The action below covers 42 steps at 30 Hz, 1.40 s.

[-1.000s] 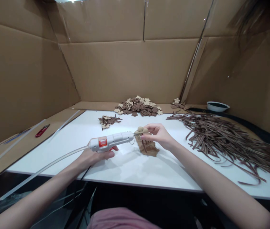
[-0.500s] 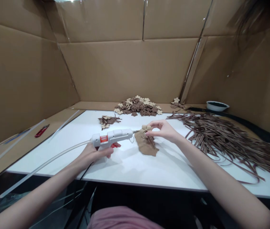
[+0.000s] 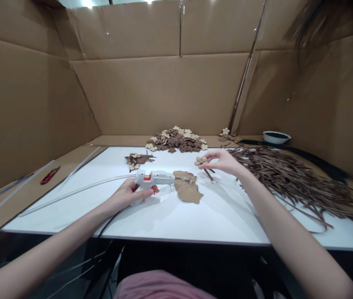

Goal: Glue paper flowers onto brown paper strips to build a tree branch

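Observation:
My left hand (image 3: 133, 191) is wrapped round the handle of a white glue gun (image 3: 159, 177), its nozzle pointing right. A long clear glue stick (image 3: 86, 189) trails out of the gun's back end. Below and beyond the nozzle lies a torn piece of brown cardboard (image 3: 189, 192) with greyish glue residue on its upper part. Between thumb and fingers, my right hand (image 3: 221, 161) pinches a beige flower (image 3: 200, 160). Thin dark brown strips (image 3: 209, 174) hang beneath the flower. The flower is held above the white board, apart from the nozzle.
A heap of brown and beige flower cutouts (image 3: 178, 140) lies at the back. Nearer left is a small pile of flowers with strips (image 3: 137, 160). Many brown strips (image 3: 282, 178) spread at right, near a white bowl (image 3: 276, 137). A red cutter (image 3: 50, 175) lies at left.
My right hand has drawn the flower away from the nozzle, right and slightly up. The glue gun now sits more level, and more of the cardboard piece shows.

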### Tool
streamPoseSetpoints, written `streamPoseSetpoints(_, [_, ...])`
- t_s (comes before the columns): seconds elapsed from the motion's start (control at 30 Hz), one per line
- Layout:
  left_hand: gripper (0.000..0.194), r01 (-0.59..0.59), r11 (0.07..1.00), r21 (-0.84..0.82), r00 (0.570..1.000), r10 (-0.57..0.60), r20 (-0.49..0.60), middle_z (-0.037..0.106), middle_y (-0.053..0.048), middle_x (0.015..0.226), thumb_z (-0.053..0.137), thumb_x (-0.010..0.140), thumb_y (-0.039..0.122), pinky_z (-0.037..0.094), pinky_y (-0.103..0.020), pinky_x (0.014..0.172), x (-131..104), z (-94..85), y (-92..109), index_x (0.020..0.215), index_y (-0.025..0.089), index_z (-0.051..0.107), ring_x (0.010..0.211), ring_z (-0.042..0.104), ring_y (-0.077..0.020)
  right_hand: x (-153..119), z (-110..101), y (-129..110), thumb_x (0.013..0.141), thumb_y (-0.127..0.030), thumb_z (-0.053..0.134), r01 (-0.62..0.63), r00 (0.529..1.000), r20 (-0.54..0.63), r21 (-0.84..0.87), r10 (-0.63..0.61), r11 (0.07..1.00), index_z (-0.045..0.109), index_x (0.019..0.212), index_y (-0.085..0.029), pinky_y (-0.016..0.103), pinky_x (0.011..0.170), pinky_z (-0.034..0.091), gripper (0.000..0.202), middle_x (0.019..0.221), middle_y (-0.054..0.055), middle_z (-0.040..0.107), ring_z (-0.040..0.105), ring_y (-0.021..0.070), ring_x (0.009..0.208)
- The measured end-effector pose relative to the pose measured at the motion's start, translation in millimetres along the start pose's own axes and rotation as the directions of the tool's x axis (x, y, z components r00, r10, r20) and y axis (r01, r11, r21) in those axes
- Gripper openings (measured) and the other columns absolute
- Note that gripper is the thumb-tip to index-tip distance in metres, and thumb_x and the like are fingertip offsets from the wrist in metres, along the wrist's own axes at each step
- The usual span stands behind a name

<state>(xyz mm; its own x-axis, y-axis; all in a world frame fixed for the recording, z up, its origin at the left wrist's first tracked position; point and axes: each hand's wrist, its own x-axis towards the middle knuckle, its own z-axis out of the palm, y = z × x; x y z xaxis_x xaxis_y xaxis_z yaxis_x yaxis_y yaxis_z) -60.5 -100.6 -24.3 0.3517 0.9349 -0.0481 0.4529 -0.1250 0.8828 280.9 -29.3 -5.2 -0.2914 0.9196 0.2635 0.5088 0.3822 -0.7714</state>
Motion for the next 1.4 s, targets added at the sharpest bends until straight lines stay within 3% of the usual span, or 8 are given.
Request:
streamPoseSetpoints(0.33, [0.053, 0.027, 0.998, 0.052, 1.0, -0.026, -0.008, 0.072, -0.011, 0.113, 0.072, 0.071, 0.055, 0.053, -0.033, 0.078, 6.8, 0.9, -7.4, 0.106, 0.015, 0.073, 0.102, 0.064, -0.0295, -3.8, -1.7, -9.1, 0.058, -0.048, 0.081, -0.029, 0.999, 0.02, 0.006, 0.029, 1.0, 0.073, 0.075, -0.014, 0.032, 0.067, 0.048, 0.04, 0.074, 0.007, 0.071, 0.065, 0.0229, 0.073])
streamPoseSetpoints(0.57, [0.056, 0.049, 0.987, 0.153, 0.999, -0.045, -0.031, 0.072, -0.01, 0.11, 0.072, 0.069, 0.057, 0.049, -0.037, 0.084, 7.3, -3.0, -8.2, 0.107, 0.015, 0.072, 0.1, 0.063, -0.0307, -2.4, -1.9, -4.3, 0.06, -0.046, 0.08, -0.003, 1.0, 0.027, -0.023, 0.004, 1.0, 0.073, 0.076, -0.014, 0.031, 0.069, 0.048, 0.037, 0.076, 0.007, 0.072, 0.066, 0.0225, 0.074])
streamPoseSetpoints(0.8, [0.05, -0.022, 0.983, 0.182, 1.0, 0.02, 0.017, 0.072, -0.009, 0.108, 0.071, 0.07, 0.058, 0.045, -0.04, 0.091, 1.9, -8.5, -1.4, 0.099, 0.018, 0.074, 0.107, 0.06, -0.0332, -1.8, -3.0, -1.9, 0.059, -0.049, 0.081, 0.014, 1.0, 0.025, -0.025, -0.013, 1.0, 0.073, 0.075, -0.014, 0.031, 0.068, 0.048, 0.039, 0.073, 0.006, 0.071, 0.066, 0.0222, 0.072])
streamPoseSetpoints(1.0, [0.056, 0.013, 0.985, 0.169, 1.0, -0.015, 0.01, 0.071, -0.008, 0.104, 0.073, 0.066, 0.056, 0.048, -0.034, 0.082, 0.6, -30.0, -11.1, 0.107, 0.019, 0.073, 0.098, 0.062, -0.0304, -1.3, -2.6, 0.5, 0.057, -0.048, 0.081, 0.001, 1.0, 0.016, -0.021, 0.0, 1.0, 0.072, 0.074, -0.014, 0.03, 0.066, 0.048, 0.039, 0.072, 0.006, 0.071, 0.065, 0.0214, 0.071])
streamPoseSetpoints(1.13, [0.058, -0.038, 0.995, 0.096, 0.998, 0.033, 0.061, 0.071, -0.008, 0.099, 0.075, 0.061, 0.052, 0.05, -0.031, 0.076, 2.2, -47.0, -16.3, 0.109, 0.021, 0.072, 0.09, 0.063, -0.0277, 1.1, -5.1, 8.4, 0.058, -0.045, 0.082, -0.036, 0.999, 0.035, 0.016, 0.035, 0.999, 0.072, 0.077, -0.014, 0.03, 0.066, 0.048, 0.038, 0.076, 0.007, 0.072, 0.066, 0.0218, 0.073])
streamPoseSetpoints(1.3, [0.06, -0.07, 0.997, 0.034, 0.997, 0.071, -0.028, 0.07, -0.01, 0.103, 0.069, 0.066, 0.049, 0.049, -0.031, 0.073, 19.4, -48.7, -15.9, 0.119, 0.02, 0.067, 0.085, 0.063, -0.025, 1.5, -11.9, 10.6, 0.057, -0.046, 0.081, -0.091, 0.995, 0.039, 0.009, 0.091, 0.996, 0.071, 0.073, -0.014, 0.03, 0.063, 0.046, 0.038, 0.071, 0.005, 0.07, 0.064, 0.0205, 0.068])
streamPoseSetpoints(1.4, [0.059, -0.113, 0.988, 0.105, 0.993, 0.109, 0.037, 0.067, -0.008, 0.105, 0.065, 0.068, 0.046, 0.046, -0.028, 0.067, 43.6, -41.2, -13.2, 0.119, 0.017, 0.066, 0.077, 0.06, -0.02, 1.7, -14.2, 4.6, 0.059, -0.048, 0.08, -0.07, 0.996, 0.058, -0.018, 0.071, 0.997, 0.071, 0.074, -0.015, 0.03, 0.062, 0.045, 0.038, 0.071, 0.005, 0.069, 0.063, 0.0199, 0.067])
